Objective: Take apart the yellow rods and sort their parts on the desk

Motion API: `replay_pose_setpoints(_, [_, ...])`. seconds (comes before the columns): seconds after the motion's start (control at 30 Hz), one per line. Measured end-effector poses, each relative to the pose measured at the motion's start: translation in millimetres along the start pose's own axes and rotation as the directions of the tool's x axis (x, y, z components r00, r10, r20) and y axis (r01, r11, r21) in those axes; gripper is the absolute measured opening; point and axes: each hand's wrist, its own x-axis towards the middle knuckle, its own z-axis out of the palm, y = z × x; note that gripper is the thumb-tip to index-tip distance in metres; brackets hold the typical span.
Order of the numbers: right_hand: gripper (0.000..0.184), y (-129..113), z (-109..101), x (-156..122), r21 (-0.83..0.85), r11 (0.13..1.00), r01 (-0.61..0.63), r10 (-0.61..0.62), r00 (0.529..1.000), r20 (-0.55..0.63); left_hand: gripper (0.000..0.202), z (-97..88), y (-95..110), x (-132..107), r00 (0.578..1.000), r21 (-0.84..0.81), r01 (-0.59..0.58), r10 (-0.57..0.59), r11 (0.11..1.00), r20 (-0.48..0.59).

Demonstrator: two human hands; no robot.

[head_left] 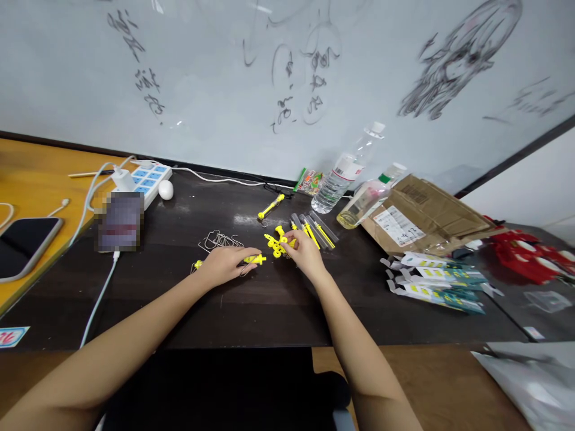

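My left hand (227, 264) is closed around a slim piece with a yellow plastic end (257, 259) poking out past the fingertips; another bit of yellow shows beyond the other side of the hand. My right hand (307, 252) pinches at a small heap of yellow plastic parts (276, 244); which part lies between its fingers is partly hidden. Behind the left hand lies a tangle of bent metal wires (219, 239). Clear tubes with yellow strips (320, 231) lie just beyond the right hand. Farther back rests a yellow stick-like piece (271, 206) with a wire at its end.
Toward the back right stand a water bottle (338, 182), a second bottle (366, 200) and a cardboard box (426, 209). Flattened printed cartons (438, 281) lie right. On the left are a power strip (150, 179), a blurred-out device (120, 221) with a cable, and a phone (27, 246).
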Motion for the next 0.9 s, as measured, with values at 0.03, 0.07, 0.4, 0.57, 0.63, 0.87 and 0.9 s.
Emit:
replay_pose_setpoints(0.03, [0.014, 0.1, 1.5, -0.7, -0.054, 0.998, 0.023, -0.024, 1.0, -0.003, 0.033, 0.0, 0.4, -0.1, 1.0, -0.001, -0.001, 0.001, 1.0, -0.006])
replay_pose_setpoints(0.07, [0.015, 0.2, 2.9, -1.4, -0.103, 0.994, 0.046, -0.046, 0.999, -0.003, 0.033, 0.0, 0.7, -0.2, 1.0, -0.003, -0.003, 0.003, 1.0, -0.012])
replay_pose_setpoints(0.4, [0.026, 9.1, 9.1, -1.9, -0.296, 0.948, 0.119, -0.117, 0.993, 0.027, 0.039, -5.8, 5.8, 0.5, 1.0, -0.006, 0.016, -0.016, 1.0, 0.018])
replay_pose_setpoints(0.57, [0.029, 6.5, 7.7, -2.3, -0.299, 0.946, 0.123, -0.113, 0.992, 0.048, 0.044, -7.5, 6.4, 0.1, 0.999, 0.002, 0.034, -0.034, 0.999, 0.01])
replay_pose_setpoints(0.63, [0.029, 5.3, 7.3, -2.6, -0.298, 0.947, 0.123, -0.114, 0.992, 0.048, 0.045, -8.1, 7.3, -0.3, 0.999, 0.006, 0.046, -0.046, 0.999, 0.002])
replay_pose_setpoints(0.87, [0.025, 3.2, 6.6, -3.3, -0.281, 0.953, 0.114, -0.105, 0.993, 0.046, 0.042, -7.8, 9.6, 0.6, 0.999, 0.021, 0.043, -0.043, 0.999, 0.0])
replay_pose_setpoints(0.9, [0.025, 2.5, 6.4, -3.5, -0.284, 0.952, 0.111, -0.103, 0.994, 0.046, 0.041, -7.9, 9.8, 0.8, 0.999, 0.022, 0.04, -0.041, 0.999, 0.002])
